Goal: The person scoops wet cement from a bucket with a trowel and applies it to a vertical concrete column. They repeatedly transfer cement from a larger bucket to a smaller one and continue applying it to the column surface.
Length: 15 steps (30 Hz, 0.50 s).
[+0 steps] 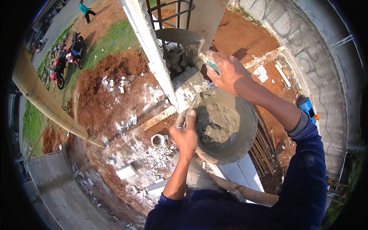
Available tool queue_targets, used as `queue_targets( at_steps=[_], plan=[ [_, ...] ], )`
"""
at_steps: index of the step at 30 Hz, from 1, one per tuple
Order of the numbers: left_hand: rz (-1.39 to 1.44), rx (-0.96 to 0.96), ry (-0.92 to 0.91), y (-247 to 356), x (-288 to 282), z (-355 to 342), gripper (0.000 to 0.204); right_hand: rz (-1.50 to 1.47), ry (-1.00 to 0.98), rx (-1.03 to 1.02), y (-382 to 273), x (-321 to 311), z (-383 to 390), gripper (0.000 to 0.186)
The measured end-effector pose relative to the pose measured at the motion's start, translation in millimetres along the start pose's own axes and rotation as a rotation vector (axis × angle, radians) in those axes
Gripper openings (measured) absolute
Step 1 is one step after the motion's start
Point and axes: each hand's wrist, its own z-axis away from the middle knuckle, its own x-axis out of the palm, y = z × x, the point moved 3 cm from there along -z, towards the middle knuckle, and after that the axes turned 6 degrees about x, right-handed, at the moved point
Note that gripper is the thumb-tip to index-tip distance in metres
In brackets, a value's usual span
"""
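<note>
My right hand [228, 73] is closed round the green handle of a trowel [180, 36], with its broad blade across the top of an opening in the column formwork. White-edged boards [153, 53] flank that opening, and wet mortar lies inside it below dark steel reinforcement bars [168, 17]. Just below, a round basin [249, 134] holds grey mortar [220, 119]. My left hand [185, 132] is closed at the basin's left edge, pinching what looks like its mortar-coated rim. The fingers partly hide the grip.
A bamboo pole [46, 103] slants at the left, and another [249, 191] crosses near my body. White boards [239, 172] lie under the basin. A small pale pot [157, 141] stands among white rubble. Parked motorcycles [71, 53], a person [87, 11] and a blue container [305, 105] are farther off.
</note>
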Motion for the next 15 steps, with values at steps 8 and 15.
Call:
queue_targets(
  at_steps=[8, 15],
  plan=[
    [0.062, -0.012, 0.039, 4, -3, 8, 0.034, 0.355, -0.374, 0.019, -37, -122, 67, 0.032],
    [0.086, -0.047, -0.015, 10, 3, 3, 0.03, 0.678, -0.575, 0.025, -27, -66, 121, 0.031]
  ],
)
